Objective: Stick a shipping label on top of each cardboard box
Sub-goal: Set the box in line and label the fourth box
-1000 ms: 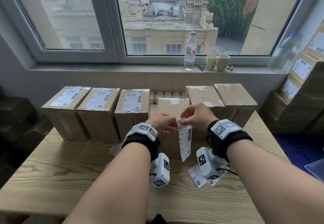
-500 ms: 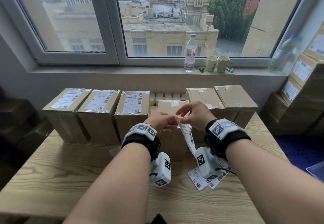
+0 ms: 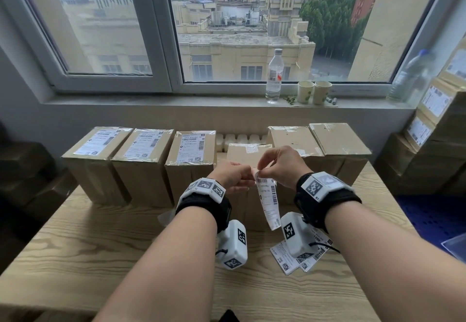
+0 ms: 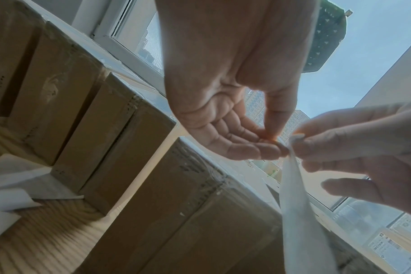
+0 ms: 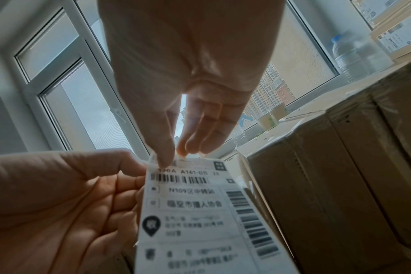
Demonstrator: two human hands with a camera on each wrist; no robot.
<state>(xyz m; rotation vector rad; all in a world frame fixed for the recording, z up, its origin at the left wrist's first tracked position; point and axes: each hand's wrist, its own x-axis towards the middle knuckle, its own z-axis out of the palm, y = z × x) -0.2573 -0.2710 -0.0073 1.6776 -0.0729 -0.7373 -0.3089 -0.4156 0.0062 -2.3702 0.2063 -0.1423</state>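
Head view: both hands raised over the pale wooden desk (image 3: 75, 246), left hand (image 3: 234, 178) and right hand (image 3: 280, 165) pinching the top edge of a white printed shipping label (image 3: 268, 198), which hangs above the near unlabelled brown cardboard box (image 3: 242, 151), likely to peel off its backing.

Left wrist view: thumb and fingertips (image 4: 268, 142) meet at the label's corner.

Right wrist view: thumb and forefinger nip the label top, other fingers extended.

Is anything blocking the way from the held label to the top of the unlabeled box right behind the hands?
Nothing visible does. Both the left hand and right hand pinch the shipping label by its top edge, hanging free just in front of the nearest bare box, whose top carries only tape.
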